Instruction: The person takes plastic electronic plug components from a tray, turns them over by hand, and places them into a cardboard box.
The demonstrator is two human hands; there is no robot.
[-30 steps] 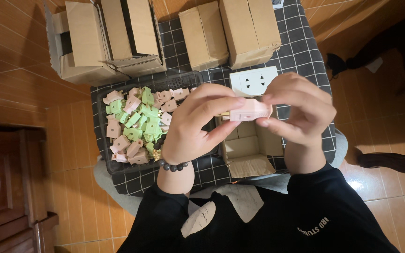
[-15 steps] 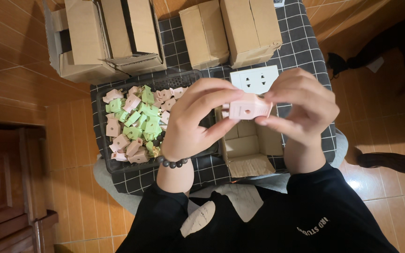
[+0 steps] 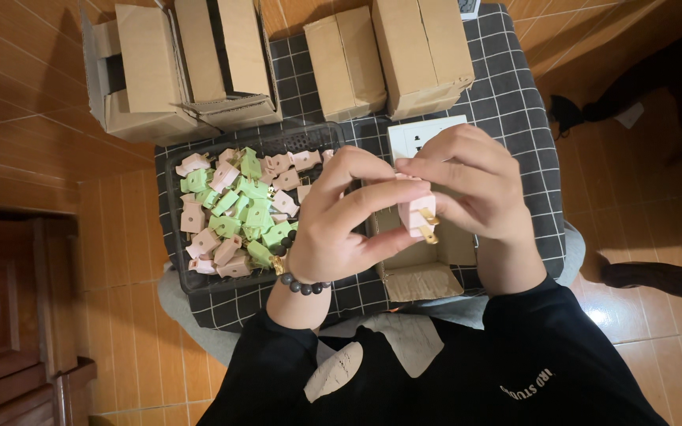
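- Both hands, left (image 3: 341,229) and right (image 3: 467,189), pinch one pink plug (image 3: 417,211) together.
- Since a second ago the plug has turned, prongs now pointing down-right.
- Tray (image 3: 177,237) of plugs sits left, untouched.

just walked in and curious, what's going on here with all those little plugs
A person in a black top holds a small pink plastic plug with brass prongs in both hands, the left hand cupping it and the right hand pinching it from above. Below the hands sits a small open cardboard box. To the left, a black plastic tray holds a pile of pink and green plugs. Larger cardboard boxes stand behind on the chequered cloth.
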